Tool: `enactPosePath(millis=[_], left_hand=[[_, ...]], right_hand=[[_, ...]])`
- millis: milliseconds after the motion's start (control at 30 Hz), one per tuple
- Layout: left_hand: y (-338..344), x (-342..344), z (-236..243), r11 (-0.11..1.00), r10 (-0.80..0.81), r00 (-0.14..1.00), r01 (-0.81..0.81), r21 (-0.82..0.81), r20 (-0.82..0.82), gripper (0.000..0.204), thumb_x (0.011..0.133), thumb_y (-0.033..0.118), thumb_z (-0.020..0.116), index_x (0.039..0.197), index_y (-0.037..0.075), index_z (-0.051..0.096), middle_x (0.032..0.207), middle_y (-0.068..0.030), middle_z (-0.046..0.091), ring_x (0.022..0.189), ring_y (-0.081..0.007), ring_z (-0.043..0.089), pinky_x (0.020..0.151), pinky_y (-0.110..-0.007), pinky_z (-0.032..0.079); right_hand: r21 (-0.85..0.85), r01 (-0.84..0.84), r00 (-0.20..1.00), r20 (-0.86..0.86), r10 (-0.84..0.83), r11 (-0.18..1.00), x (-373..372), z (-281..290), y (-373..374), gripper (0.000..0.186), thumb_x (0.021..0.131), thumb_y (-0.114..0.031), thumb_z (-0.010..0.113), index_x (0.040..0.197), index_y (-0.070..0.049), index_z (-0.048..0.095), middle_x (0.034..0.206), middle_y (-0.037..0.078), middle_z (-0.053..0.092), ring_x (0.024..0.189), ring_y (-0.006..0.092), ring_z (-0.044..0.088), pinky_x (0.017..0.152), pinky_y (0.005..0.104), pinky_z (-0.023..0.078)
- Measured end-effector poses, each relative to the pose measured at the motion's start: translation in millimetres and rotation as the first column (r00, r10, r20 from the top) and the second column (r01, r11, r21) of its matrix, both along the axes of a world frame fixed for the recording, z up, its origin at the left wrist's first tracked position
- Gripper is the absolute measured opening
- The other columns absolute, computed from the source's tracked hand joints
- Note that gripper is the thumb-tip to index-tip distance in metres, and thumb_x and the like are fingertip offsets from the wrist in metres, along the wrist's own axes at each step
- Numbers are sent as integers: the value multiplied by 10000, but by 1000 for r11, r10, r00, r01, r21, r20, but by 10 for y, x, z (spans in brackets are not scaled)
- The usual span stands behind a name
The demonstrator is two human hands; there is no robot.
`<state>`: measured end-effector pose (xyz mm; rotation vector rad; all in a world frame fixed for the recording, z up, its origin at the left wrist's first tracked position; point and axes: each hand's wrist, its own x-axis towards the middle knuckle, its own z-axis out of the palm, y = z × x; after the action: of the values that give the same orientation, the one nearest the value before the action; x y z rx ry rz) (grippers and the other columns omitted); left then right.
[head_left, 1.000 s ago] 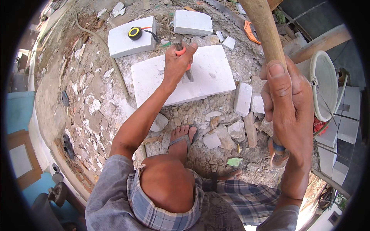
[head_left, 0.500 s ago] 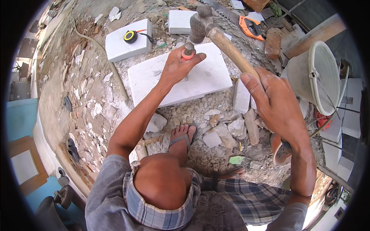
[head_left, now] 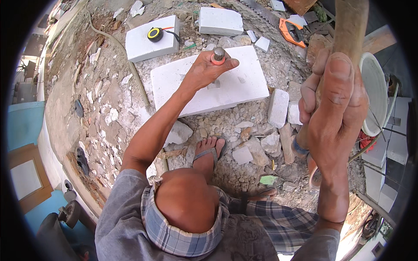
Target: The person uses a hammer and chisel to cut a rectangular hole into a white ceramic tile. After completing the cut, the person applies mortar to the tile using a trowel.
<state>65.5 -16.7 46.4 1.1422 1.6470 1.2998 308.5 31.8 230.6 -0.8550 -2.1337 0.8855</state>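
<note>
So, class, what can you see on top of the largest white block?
The left hand holds an orange-collared chisel over the white block; greyish patches mark its top face. The hand and forearm cover part of it; whether the chisel's tip touches cannot be seen.

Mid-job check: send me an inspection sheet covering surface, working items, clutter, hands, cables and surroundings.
Surface: uneven grey gravel ground, strewn with rubble.
Working items: large white rectangular block, lying broad face up; steel-headed tool with orange collar, over the block; thick wooden handle, far end out of view.
Clutter: black-and-yellow tape measure on a smaller white block; orange-handled handsaw; white offcuts.
Hands: left hand closed around the steel-headed tool; right hand around the wooden handle.
Cables: long beige hose or cable, left of the large block.
Surroundings: pale plastic bucket right; light-blue wall left.
</note>
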Motion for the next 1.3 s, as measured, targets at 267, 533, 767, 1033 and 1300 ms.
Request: enactPosePath(millis=[267,533,767,1033,1300], left_hand=[[-50,-21,7,1000,-25,1000,25,-2,6,400,941,427,827,847,46,752,697,35,604,672,-91,512,609,-305,430],[-32,0,-2,995,-1,1000,2,-98,16,358,919,401,855,962,49,802,796,-7,717,740,-107,583,697,-308,505],[-82,19,-2,999,-4,1000,5,33,-18,315,966,356,806,969,41,792,760,19,666,660,-65,543,585,-266,444],[-235,7,-246,952,233,960,-258,167,154,442,968,445,796,817,40,705,693,-15,656,688,-96,626,639,-281,503],[6,125,-171,937,273,962,-273,219,33,488,1020,355,753,675,99,524,603,27,497,549,-77,448,507,-294,367]], right_hand=[[-54,-115,938,322,126,992,83,20,2,483,1151,-428,440,1052,11,617,632,63,520,562,160,522,544,354,414],[-161,-174,776,584,236,971,-75,0,-72,391,1121,-353,548,1058,25,626,646,121,577,577,199,577,567,397,459],[-175,-79,973,198,114,981,99,-43,-99,434,1120,-391,528,1121,29,636,732,200,659,621,356,632,604,475,484],[-244,-74,977,177,120,967,347,-141,6,455,1142,-464,454,1005,-48,582,627,-18,458,530,54,434,478,264,351],[-405,2,973,212,91,914,341,6,32,454,1147,-472,439,987,-69,574,622,-48,442,511,31,401,461,232,317]])
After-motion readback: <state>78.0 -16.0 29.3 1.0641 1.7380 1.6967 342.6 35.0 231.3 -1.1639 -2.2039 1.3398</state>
